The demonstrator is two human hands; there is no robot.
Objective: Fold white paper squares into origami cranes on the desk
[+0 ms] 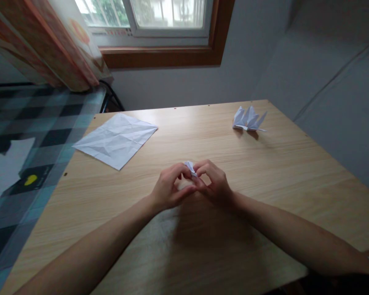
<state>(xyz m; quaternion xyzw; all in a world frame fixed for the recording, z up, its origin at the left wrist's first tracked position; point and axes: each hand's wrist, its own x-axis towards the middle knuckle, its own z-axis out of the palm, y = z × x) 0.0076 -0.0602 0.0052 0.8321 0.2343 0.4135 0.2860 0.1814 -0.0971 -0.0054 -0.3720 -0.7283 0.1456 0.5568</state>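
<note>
My left hand (169, 189) and my right hand (213, 183) meet at the middle of the wooden table (264, 172). Both pinch one small folded piece of white paper (190, 167), which pokes up between the fingertips; most of it is hidden by my fingers. A creased, unfolded square sheet of white paper (117, 139) lies flat at the far left of the table. A finished white folded paper figure (248, 119) with pointed flaps stands at the far right, well away from both hands.
A bed with a checkered dark cover (24, 135) adjoins the table's left edge, with a white sheet (6, 166) lying on it. A patterned curtain (46, 45) hangs beside the window (153, 20). Grey walls close off the far and right sides.
</note>
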